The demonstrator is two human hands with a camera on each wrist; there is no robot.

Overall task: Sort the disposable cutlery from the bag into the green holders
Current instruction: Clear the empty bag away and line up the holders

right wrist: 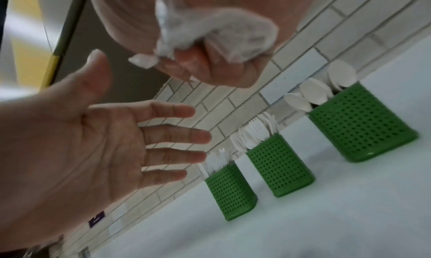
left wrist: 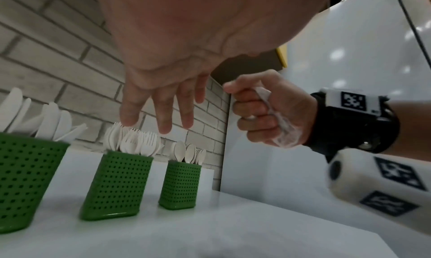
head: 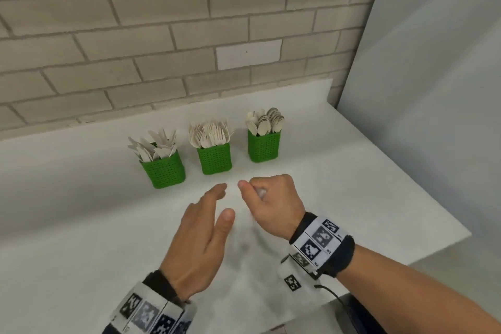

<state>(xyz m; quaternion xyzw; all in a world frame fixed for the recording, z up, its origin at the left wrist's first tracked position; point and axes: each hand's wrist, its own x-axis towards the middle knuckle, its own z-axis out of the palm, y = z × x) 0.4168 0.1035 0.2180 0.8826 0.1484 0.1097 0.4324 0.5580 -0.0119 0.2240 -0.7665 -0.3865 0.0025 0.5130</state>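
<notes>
Three green perforated holders stand in a row near the brick wall: the left holder (head: 164,171) has white knives, the middle holder (head: 214,158) white forks, the right holder (head: 263,146) white spoons. My right hand (head: 267,198) hovers in front of them, fist curled round a crumpled clear plastic bag (right wrist: 210,33), which also shows as the bag (left wrist: 283,131) in the left wrist view. My left hand (head: 206,222) is beside it, fingers straight, palm facing the right hand, holding nothing.
The white counter (head: 81,211) ends at a front right edge (head: 433,247) beside my right forearm. A grey panel (head: 433,76) rises on the right. The brick wall (head: 135,35) runs just behind the holders.
</notes>
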